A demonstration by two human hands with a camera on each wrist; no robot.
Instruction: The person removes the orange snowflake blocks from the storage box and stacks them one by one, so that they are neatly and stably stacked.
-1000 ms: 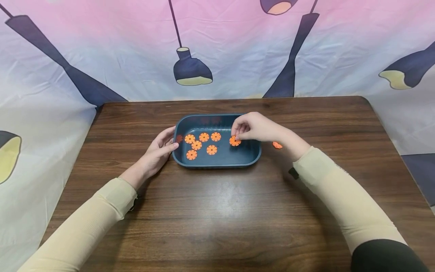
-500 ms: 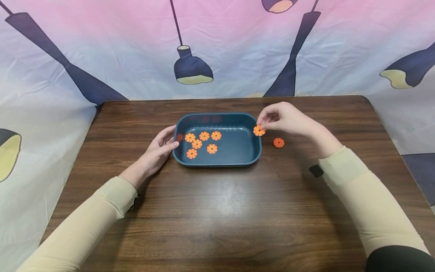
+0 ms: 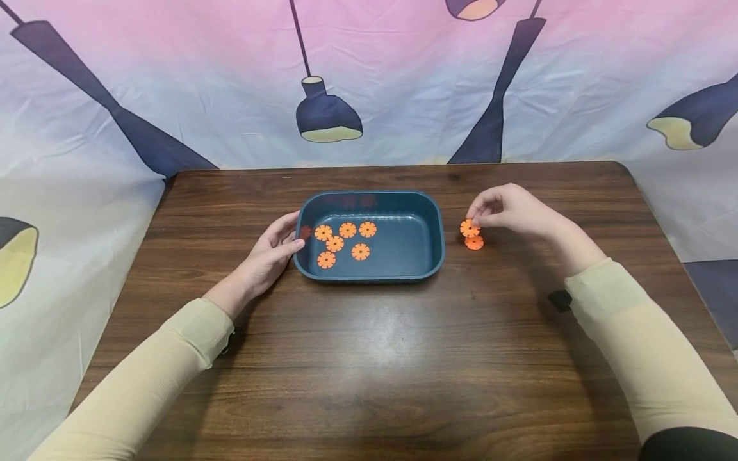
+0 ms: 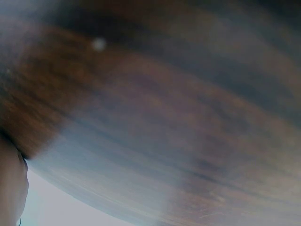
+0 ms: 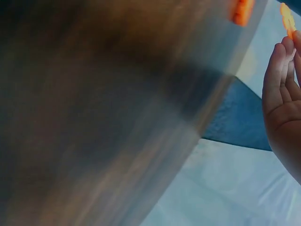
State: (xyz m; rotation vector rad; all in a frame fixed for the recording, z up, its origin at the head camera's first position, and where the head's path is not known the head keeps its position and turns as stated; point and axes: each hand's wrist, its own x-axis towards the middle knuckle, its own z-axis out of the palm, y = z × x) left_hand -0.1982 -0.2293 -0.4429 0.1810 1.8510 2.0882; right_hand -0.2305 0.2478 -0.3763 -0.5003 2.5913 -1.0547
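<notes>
My right hand (image 3: pixel 507 206) pinches an orange notched disc (image 3: pixel 469 228) between thumb and fingertips, right of the tray. In the head view this disc overlaps a second orange disc (image 3: pixel 475 243) lying on the table. The right wrist view shows the held disc (image 5: pixel 288 20) edge-on at the fingertips and the other disc (image 5: pixel 242 12) on the tabletop. A dark blue rectangular tray (image 3: pixel 398 280) has several more orange discs (image 3: pixel 335 243) lying flat in its left half. My left hand (image 3: pixel 268 256) grips the tray's left end, thumb over the rim and fingers behind the outer wall.
The brown wooden table (image 3: pixel 369 371) runs back to a hanging cloth (image 3: pixel 242 83) printed with lamps. Its back edge lies a short way behind the tray. The left wrist view holds mostly blurred tabletop (image 4: pixel 141 117).
My right hand has lifted a disc out of the tray, carried it right over the rim and brought it above the disc on the table. The left hand has stayed on the tray.
</notes>
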